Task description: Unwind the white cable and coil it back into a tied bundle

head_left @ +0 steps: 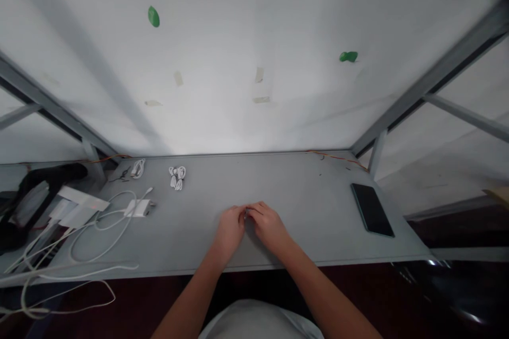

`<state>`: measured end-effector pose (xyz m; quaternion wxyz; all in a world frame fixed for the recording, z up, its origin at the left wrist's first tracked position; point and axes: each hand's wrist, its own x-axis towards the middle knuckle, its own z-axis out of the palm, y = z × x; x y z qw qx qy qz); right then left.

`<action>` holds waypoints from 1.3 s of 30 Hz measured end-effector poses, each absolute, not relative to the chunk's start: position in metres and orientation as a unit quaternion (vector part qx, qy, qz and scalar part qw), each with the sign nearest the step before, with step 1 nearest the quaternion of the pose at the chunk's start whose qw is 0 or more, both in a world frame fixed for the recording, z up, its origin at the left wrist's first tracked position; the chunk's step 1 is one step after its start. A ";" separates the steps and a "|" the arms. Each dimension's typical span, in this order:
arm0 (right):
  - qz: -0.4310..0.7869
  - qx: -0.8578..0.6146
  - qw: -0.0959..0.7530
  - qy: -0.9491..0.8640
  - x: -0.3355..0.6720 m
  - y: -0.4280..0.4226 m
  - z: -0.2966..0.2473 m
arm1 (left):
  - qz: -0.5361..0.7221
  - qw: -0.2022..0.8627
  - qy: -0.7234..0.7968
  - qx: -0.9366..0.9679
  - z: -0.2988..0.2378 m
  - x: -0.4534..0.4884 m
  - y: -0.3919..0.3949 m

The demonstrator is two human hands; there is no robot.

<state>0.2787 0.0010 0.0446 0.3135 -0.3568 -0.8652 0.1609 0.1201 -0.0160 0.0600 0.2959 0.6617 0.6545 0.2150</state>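
Both hands meet over the middle of the grey table, fingertips almost touching. My left hand [231, 228] is closed in a pinch, and my right hand [267, 222] pinches from the other side. Between the fingertips a tiny dark object [247, 212] shows; it is too small and too covered to name. Up the table to the left lies a white cable bundle [177, 177], wound and bound in the middle. Farther left is a second coiled white cable [138, 168], with thin black ties [121, 175] beside it.
At left, a white charger plug [137, 208] lies among loose white cables [107, 249] near a white power strip [81, 206]; some cables hang over the front edge. A dark phone [373, 210] rests at right. A white wall [222, 116] and grey metal frame [425, 95] bound the table [310, 212].
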 end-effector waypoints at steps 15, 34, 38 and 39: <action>0.218 -0.449 0.338 -0.798 0.280 0.000 0.040 | 0.211 0.262 0.597 0.728 0.055 0.115 -0.016; 0.313 -0.443 0.374 -0.752 0.293 0.009 0.064 | 0.245 0.288 0.601 0.704 0.068 0.107 -0.009; 0.201 -0.336 0.292 -0.872 0.297 0.009 0.069 | 0.224 0.328 0.589 0.703 0.076 0.102 -0.003; 0.180 -0.329 0.281 -0.883 0.297 0.010 0.067 | 0.224 0.338 0.583 0.704 0.077 0.101 -0.002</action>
